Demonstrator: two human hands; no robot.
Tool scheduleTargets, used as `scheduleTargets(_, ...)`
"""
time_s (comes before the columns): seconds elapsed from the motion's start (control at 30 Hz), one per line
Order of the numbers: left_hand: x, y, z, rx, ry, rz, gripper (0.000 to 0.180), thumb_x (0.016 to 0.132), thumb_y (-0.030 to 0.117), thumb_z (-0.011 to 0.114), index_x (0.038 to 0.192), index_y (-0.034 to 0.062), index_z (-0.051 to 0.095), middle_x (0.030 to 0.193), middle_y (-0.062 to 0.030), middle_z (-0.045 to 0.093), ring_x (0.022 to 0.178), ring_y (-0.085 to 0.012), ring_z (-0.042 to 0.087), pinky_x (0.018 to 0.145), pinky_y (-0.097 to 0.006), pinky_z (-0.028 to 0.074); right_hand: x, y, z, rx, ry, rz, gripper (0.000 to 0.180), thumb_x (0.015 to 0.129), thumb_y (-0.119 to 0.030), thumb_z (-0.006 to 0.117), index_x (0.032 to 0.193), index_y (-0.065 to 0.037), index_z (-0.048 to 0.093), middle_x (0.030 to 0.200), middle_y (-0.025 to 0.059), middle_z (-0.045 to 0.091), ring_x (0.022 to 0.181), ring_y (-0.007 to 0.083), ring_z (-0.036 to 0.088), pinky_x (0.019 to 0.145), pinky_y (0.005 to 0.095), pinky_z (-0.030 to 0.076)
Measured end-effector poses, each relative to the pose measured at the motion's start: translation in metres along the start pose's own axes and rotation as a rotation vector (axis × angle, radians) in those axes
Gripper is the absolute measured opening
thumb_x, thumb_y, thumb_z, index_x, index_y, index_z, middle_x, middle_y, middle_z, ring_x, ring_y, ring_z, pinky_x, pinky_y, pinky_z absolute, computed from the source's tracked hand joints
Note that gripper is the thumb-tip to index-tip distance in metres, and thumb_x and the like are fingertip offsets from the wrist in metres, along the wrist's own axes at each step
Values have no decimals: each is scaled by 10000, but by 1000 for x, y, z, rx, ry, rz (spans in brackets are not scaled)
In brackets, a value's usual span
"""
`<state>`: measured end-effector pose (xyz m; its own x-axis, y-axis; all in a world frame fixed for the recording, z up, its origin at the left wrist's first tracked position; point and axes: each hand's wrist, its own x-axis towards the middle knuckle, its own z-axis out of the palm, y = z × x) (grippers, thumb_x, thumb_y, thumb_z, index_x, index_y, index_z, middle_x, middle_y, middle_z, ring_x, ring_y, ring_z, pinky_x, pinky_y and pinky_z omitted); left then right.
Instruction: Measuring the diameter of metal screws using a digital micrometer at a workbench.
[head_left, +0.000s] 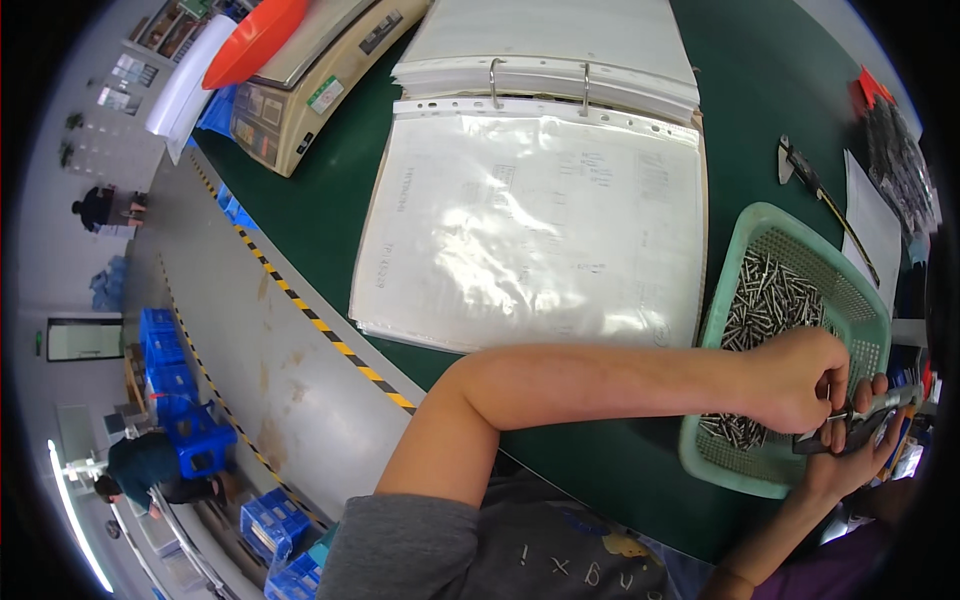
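Note:
My left hand (795,380) reaches across from the left, over a pale green plastic basket (745,478). Its fingers are closed in a pinch, and what they hold is too small to make out. Fingertip to fingertip with it is my right hand (850,455), closed around a dark grey metal tool (815,443) whose kind I cannot tell. Below both hands, the basket holds a heap of small silvery metal pins or screws (770,300). The left wrist hides part of the heap.
An open ring binder (540,230) with plastic sleeves lies on the dark green table (770,90). A caliper (825,195) rests beyond the basket, near bagged dark parts (895,150). At far left stands a weighing scale (290,120) with a red-orange tray (258,40). People work across the aisle.

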<state>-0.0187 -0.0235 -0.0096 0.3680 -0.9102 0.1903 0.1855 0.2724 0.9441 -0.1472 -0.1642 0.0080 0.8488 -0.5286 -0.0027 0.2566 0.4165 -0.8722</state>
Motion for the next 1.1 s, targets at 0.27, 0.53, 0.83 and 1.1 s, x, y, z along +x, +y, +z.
scheduleTargets(0.27, -1, 3, 0, 63, 45, 31, 62, 643, -27, 551, 699, -2, 551, 631, -83, 558, 576, -155, 546, 503, -276, 442, 0, -2, 2, -1, 52, 10, 331, 881, -334, 336, 1043, -47, 368, 808, 43, 442, 348, 108, 328, 322, 216, 293)
scheduleTargets(0.53, 1, 2, 0, 54, 39, 30, 63, 641, -29, 546, 699, -6, 551, 639, -95, 567, 577, -160, 551, 503, -279, 443, 1, -3, -5, -2, -10, 31, 327, 884, -327, 331, 1055, -49, 352, 828, 46, 440, 357, 107, 331, 332, 215, 296)
scheduleTargets(0.83, -1, 3, -2, 66, 43, 26, 63, 648, -21, 547, 710, -9, 550, 647, -99, 563, 586, -169, 551, 513, -284, 442, 2, -1, -4, 49, -43, 44, 321, 884, -315, 335, 1050, -41, 348, 833, 69, 442, 374, 134, 363, 350, 241, 316)
scheduleTargets(1.1, -3, 6, -3, 74, 27, -7, 64, 653, -14, 548, 717, -11, 549, 645, -102, 558, 588, -171, 549, 515, -285, 441, 0, 0, -1, 58, -26, 56, 326, 882, -319, 340, 1050, -40, 345, 824, 71, 450, 379, 140, 379, 355, 245, 329)
